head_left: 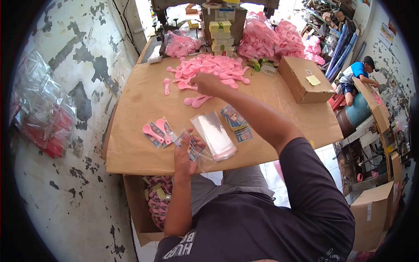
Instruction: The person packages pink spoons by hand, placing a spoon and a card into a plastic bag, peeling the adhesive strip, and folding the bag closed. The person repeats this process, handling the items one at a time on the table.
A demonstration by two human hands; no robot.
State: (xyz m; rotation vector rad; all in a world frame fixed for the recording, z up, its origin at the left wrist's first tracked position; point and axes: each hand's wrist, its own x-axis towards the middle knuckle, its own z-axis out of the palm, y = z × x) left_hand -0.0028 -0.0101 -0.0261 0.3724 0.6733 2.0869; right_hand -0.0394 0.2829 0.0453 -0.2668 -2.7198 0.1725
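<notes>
My left hand [187, 153] is closed around a clear plastic bag [205, 162] with a printed card [195, 151] inside, near the table's front edge. At the far side, my right hand [207, 84] reaches into a pile of pink plastic spoons [214, 65]. Its fingers are pinched at the handle of one pink spoon [185, 84]; the fingertips are partly hidden. Left of my left hand lie bags with cards and pink spoons [153, 133]. A stack of clear bags [214, 136] lies to its right, beside several printed cards [238, 122].
A cardboard box [301, 81] stands at the table's right. Behind the pile are stacked yellow boxes [221, 37] and bulging bags of pink items [262, 37]. An open carton [142, 214] of packed pieces sits below left. A person [358, 76] sits at the far right.
</notes>
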